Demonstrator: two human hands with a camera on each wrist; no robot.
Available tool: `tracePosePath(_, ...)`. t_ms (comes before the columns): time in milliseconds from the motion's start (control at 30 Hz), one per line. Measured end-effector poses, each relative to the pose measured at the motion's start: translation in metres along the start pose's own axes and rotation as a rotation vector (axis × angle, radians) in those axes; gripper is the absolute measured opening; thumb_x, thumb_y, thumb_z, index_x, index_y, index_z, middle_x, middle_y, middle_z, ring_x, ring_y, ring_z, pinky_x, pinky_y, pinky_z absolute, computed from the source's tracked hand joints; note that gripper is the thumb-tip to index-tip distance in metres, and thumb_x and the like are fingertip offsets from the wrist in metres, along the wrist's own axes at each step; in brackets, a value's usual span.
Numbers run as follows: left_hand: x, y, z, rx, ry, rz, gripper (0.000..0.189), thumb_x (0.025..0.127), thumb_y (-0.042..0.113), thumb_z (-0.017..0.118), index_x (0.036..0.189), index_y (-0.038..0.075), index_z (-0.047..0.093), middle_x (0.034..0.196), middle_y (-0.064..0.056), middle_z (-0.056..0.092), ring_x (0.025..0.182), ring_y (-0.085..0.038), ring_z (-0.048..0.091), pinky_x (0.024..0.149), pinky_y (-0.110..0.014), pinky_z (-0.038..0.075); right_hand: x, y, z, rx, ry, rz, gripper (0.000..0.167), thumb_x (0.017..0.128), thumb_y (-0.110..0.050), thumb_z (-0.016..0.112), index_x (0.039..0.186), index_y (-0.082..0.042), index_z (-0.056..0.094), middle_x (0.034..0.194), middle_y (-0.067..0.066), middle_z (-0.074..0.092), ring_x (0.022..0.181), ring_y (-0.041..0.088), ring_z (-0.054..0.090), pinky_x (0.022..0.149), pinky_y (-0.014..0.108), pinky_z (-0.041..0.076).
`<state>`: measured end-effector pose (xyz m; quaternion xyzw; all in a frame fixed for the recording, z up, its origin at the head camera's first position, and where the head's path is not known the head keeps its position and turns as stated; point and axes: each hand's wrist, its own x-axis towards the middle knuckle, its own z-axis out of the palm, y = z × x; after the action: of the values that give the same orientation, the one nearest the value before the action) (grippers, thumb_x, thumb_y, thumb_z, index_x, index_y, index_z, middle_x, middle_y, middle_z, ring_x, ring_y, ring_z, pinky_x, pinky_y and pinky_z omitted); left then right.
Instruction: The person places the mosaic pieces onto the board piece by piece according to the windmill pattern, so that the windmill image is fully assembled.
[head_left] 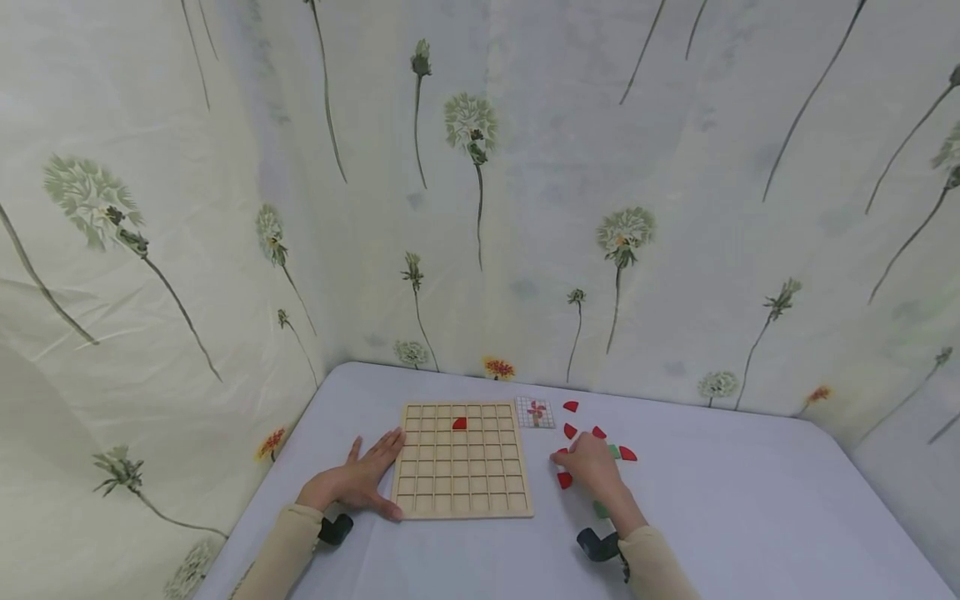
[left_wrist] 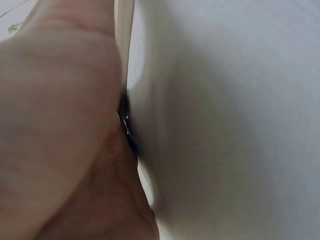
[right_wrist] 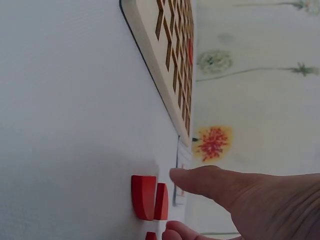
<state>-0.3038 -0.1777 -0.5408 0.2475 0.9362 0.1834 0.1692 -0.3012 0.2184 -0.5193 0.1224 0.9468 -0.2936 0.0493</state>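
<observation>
A wooden grid board (head_left: 462, 512) lies on the table, with one red quarter-round piece (head_left: 460, 423) in a cell of its second row. My left hand (head_left: 360, 479) spreads along the board's left edge, thumb at the near corner and fingers farther up. In the left wrist view the hand's skin (left_wrist: 55, 120) fills the left side. Over the loose pieces right of the board is my right hand (head_left: 596, 467). The right wrist view shows its thumb (right_wrist: 200, 181) and fingertips apart, close to two red pieces (right_wrist: 143, 197); nothing is visibly gripped. Some pieces are partly hidden beneath it.
A small pattern card (head_left: 536, 412) with a red pinwheel lies by the board's top right corner. Around the right hand are scattered several red pieces (head_left: 628, 454) and some green pieces (head_left: 601, 509). A flowered cloth (head_left: 540, 208) hangs behind the white table (head_left: 735, 500).
</observation>
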Motion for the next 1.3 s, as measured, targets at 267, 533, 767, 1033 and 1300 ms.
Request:
tracePosePath(267, 0.0, -0.001, -0.001, 0.005, -0.005, 0.005, 0.128, 0.067, 0.062, 0.077, 0.155, 0.006, 0.005, 0.164, -0.012, -0.001, 0.151, -0.03, -0.001, 0.115, -0.064, -0.01, 0.004, 0.004, 0.005, 0.006, 0.007, -0.014, 0.03, 0.081, -0.027, 0.078, 0.082, -0.001, 0.062, 0.057, 0.006, 0.05, 0.05, 0.015, 0.043, 0.047, 0.023, 0.034)
tracePosePath(533, 0.001, -0.003, 0.001, 0.004, -0.001, 0.013, 0.128, 0.066, 0.062, 0.077, 0.155, 0.005, 0.005, 0.164, -0.012, -0.001, 0.151, -0.031, 0.0, 0.115, -0.065, -0.009, 0.002, 0.004, 0.006, 0.006, 0.02, -0.031, 0.029, 0.083, -0.021, 0.076, 0.095, 0.002, 0.062, 0.066, 0.008, 0.056, 0.055, 0.017, 0.05, 0.05, 0.021, 0.041)
tracePosePath(767, 0.002, -0.002, 0.001, 0.008, -0.007, 0.004, 0.128, 0.066, 0.063, 0.077, 0.155, 0.006, 0.005, 0.164, -0.011, -0.001, 0.151, -0.031, 0.0, 0.115, -0.064, -0.01, 0.006, 0.005, 0.007, 0.035, 0.02, -0.07, 0.027, 0.082, -0.015, 0.076, 0.1, 0.002, 0.063, 0.076, 0.009, 0.059, 0.062, 0.017, 0.052, 0.053, 0.023, 0.046)
tracePosePath(1033, 0.004, -0.003, 0.001, 0.004, -0.004, -0.012, 0.129, 0.064, 0.063, 0.078, 0.156, 0.007, 0.006, 0.164, -0.009, -0.001, 0.151, -0.029, -0.001, 0.115, -0.063, -0.01, 0.012, 0.01, 0.009, 0.049, 0.022, -0.161, 0.024, 0.081, -0.011, 0.076, 0.1, -0.001, 0.064, 0.083, 0.008, 0.061, 0.069, 0.017, 0.053, 0.059, 0.024, 0.05)
tracePosePath(1300, 0.003, -0.004, 0.002, 0.015, 0.004, -0.002, 0.129, 0.065, 0.063, 0.078, 0.156, 0.007, 0.005, 0.164, -0.009, -0.001, 0.151, -0.029, 0.0, 0.115, -0.063, -0.01, 0.017, 0.014, 0.008, 0.032, 0.007, -0.187, 0.024, 0.081, -0.013, 0.075, 0.098, -0.002, 0.062, 0.082, 0.007, 0.061, 0.068, 0.016, 0.053, 0.06, 0.025, 0.049)
